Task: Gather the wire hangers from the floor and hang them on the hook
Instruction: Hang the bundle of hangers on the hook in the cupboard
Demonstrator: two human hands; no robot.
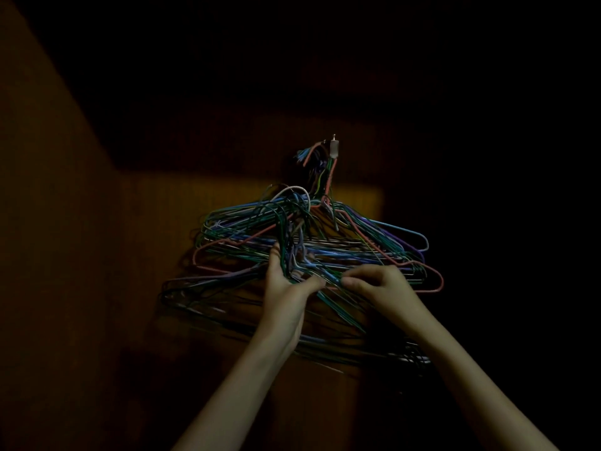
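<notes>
Thin wire hangers (325, 249) in matt coloured coating; pale metal hook (334, 146).

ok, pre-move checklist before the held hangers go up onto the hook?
1. Left hand grips the held bundle of wire hangers: ok.
2. Right hand pinches wires at the bundle's lower edge: ok.
3. Wall hook in view above the bundle: ok.
4. Room left on the hook beside the hung hangers: cannot tell, too dark.
5. Held hanger necks aligned for one lift: not ok, they splay.
6. Held wires free of the hung ones: cannot tell, they overlap.
</notes>
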